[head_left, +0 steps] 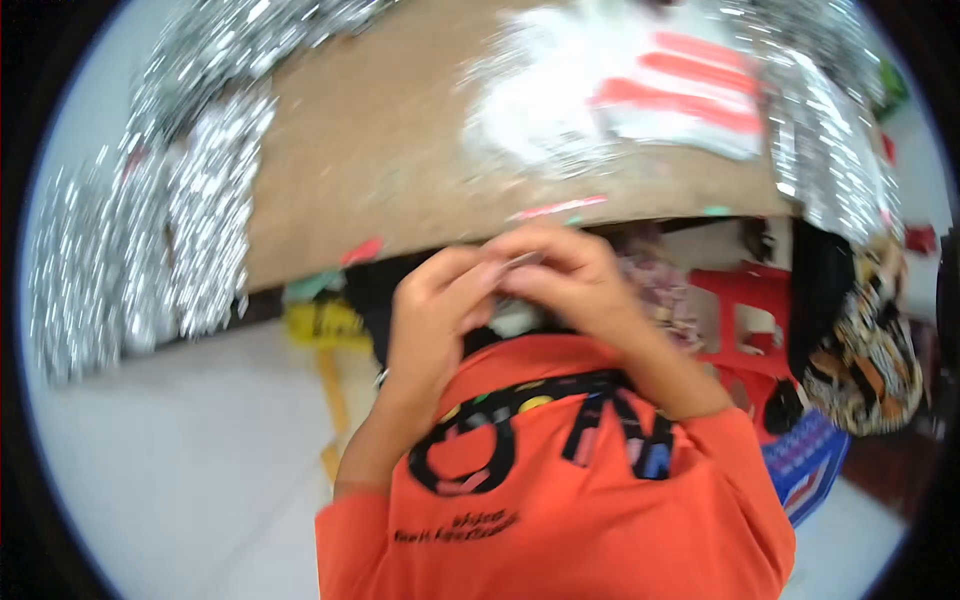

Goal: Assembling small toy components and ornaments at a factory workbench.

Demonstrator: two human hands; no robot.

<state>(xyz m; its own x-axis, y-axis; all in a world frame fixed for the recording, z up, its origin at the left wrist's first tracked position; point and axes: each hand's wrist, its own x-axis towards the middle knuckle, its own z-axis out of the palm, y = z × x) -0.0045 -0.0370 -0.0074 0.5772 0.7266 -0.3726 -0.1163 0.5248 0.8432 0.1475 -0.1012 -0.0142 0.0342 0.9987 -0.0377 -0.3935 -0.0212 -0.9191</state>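
Close together at the near edge of a brown table (370, 130), my left hand (440, 300) and my right hand (580, 280) meet with fingertips pinched. Between them shows a small thin greyish piece (524, 260), too blurred to name. Both hands' fingers are closed around it, and part of it is hidden. Just beyond my fingers, a thin red strip (563, 208) lies along the table edge.
Bundles of silver tinsel (210, 200) hang over the table's left end, with more tinsel (825, 150) at the right. A shiny white heap (540, 95) lies beside red-and-white striped packs (690, 90). Below right stand a red plastic stool (740, 285) and a blue crate (815, 465).
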